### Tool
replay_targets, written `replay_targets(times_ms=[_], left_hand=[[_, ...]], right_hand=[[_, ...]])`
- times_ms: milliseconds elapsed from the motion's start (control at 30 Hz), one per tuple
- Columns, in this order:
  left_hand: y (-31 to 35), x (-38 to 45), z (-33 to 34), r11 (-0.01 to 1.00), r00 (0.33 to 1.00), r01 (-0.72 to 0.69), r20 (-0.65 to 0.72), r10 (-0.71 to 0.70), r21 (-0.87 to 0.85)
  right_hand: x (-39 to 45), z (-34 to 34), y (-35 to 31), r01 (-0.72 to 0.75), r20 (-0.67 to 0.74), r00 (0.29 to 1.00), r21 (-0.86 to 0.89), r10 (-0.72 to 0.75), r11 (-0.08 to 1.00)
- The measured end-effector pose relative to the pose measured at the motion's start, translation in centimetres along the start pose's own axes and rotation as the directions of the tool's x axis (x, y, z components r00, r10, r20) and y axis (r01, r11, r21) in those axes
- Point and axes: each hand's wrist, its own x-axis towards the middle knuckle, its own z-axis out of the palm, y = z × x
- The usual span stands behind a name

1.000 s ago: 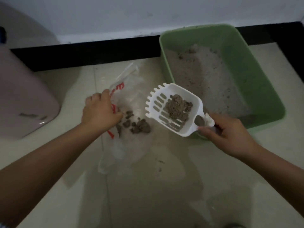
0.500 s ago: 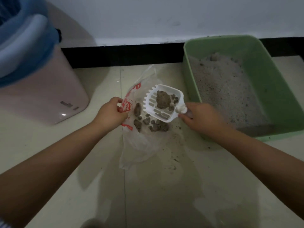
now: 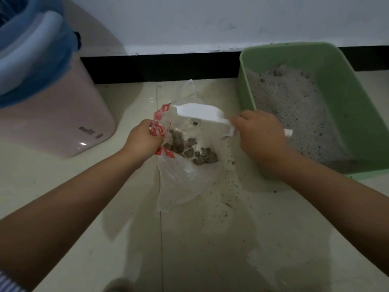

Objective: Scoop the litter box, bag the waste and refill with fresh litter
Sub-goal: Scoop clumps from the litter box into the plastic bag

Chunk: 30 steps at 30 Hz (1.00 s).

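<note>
The left hand has its fingers bunched on the mouth of the clear plastic bag lying on the floor; the right hand grips the handle of the white scoop, turned over above the bag; brown clumps sit inside it; the green litter box stands just right, grey litter within; a pink bin stands left.
</note>
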Motion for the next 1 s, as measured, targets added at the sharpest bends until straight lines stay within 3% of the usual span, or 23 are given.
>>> replay_targets(times_ms=[100, 233, 400, 533, 733, 800, 900, 1000], left_hand=[[-0.1, 0.1, 0.0, 0.999, 1.000, -0.017, -0.011, 0.017, 0.030], [-0.4, 0.3, -0.1, 0.995, 0.999, -0.026, -0.024, 0.028, 0.091], [-0.4, 0.1, 0.1, 0.894, 0.969, -0.164, -0.103, 0.226, 0.417], [0.5, -0.4, 1.2, 0.780, 0.913, -0.296, -0.075, 0.400, 0.551], [2.3, -0.7, 4.5, 0.589, 0.813, -0.516, 0.138, 0.565, 0.622], [3.3, -0.4, 6.1, 0.569, 0.782, -0.585, 0.217, 0.584, 0.578], [5.2, 0.2, 8.9, 0.572, 0.742, -0.655, 0.281, 0.608, 0.493], [7.2, 1.3, 11.5, 0.571, 0.734, -0.670, 0.309, 0.605, 0.474]], right_hand=[[-0.3, -0.5, 1.5, -0.025, -0.014, 1.000, -0.003, 0.025, 1.000], [-1.1, -1.3, 3.2, -0.099, -0.039, 0.994, 0.127, 0.105, 0.987], [-1.8, -2.7, 6.3, -0.347, 0.053, 0.938, 0.095, 0.343, 0.933], [-2.9, -2.8, 8.7, -0.509, 0.070, 0.861, 0.140, 0.504, 0.849], [-5.2, -2.4, 12.0, -0.703, 0.203, 0.710, 0.136, 0.675, 0.698], [-5.7, -2.5, 13.3, -0.748, 0.292, 0.651, 0.085, 0.701, 0.659], [-6.4, -3.1, 15.3, -0.836, 0.421, 0.505, 0.021, 0.753, 0.549], [-6.4, -3.5, 17.2, -0.866, 0.418, 0.455, 0.004, 0.786, 0.500]])
